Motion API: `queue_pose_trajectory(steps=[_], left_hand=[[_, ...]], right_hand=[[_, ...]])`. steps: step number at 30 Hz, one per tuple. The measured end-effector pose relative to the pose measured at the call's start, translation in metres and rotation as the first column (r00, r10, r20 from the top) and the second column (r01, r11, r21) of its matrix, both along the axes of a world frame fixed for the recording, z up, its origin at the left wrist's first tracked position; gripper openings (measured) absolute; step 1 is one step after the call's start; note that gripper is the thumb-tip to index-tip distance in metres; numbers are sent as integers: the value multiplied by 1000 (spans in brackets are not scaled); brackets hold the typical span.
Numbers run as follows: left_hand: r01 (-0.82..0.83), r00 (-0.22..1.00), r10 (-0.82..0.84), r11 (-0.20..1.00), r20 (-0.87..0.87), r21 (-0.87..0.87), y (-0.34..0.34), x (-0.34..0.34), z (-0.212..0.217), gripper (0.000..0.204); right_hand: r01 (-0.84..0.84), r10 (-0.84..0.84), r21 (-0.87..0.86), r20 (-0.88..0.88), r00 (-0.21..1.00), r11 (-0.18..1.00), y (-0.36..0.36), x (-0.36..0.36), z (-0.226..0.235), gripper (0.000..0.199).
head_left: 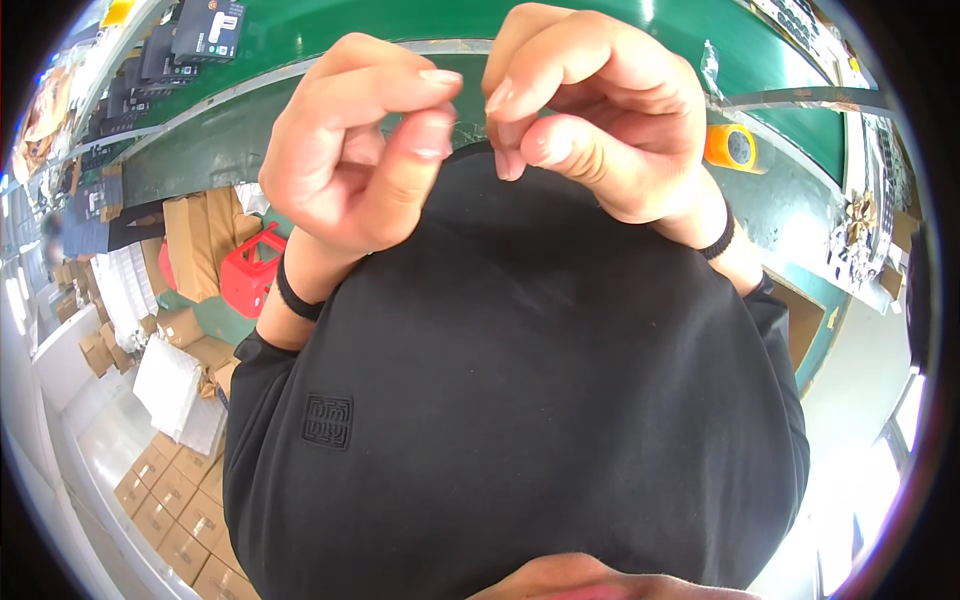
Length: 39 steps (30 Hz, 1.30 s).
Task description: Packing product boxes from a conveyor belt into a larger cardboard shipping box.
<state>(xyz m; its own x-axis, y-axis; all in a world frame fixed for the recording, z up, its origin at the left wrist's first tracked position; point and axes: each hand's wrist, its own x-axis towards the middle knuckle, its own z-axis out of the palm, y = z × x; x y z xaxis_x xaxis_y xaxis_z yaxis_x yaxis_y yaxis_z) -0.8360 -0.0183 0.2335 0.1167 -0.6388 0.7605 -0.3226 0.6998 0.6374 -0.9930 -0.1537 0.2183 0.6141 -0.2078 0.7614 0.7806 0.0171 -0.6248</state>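
Over the front edge of a green workbench (400, 22), both my hands are raised in front of my black shirt (530, 350). My left hand (350, 150) is curled, with thumb and index finger bent toward each other in a loose pinch. My right hand (610, 120) faces it a short way off, its fingers curled and the thumb brought in near them. If anything is between the fingertips of either hand, it is too small or thin to make out. The two hands do not touch each other.
An orange-yellow tape roll (732, 148) stands on the bench right of my right hand. Dark boxes (205, 30) are stacked at the far left. A red plastic stool (250, 272), brown cartons (175, 490) and white wrapped packs (165, 385) stand to my left.
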Motion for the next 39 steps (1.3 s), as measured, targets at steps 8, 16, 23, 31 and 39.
queue_pose_trajectory(steps=[8,16,23,31,39], left_hand=[[-197,974,196,980,118,0,4,-4,6,25],[-328,927,336,942,169,-69,3,-2,4,19],[-356,872,386,922,303,-151,-2,2,14,19],[-344,903,340,938,263,-35,-7,6,10,18],[-80,995,88,984,-47,159,1,-7,9,20]], right_hand=[[69,-72,-81,-36,997,994,-7,-3,9,18],[138,-163,-164,-151,975,977,3,-13,8,39],[197,-236,-231,-156,959,953,2,-13,8,33],[306,-363,-306,-148,920,902,1,-17,12,25],[327,-354,-212,-101,930,921,-3,-16,3,14]])
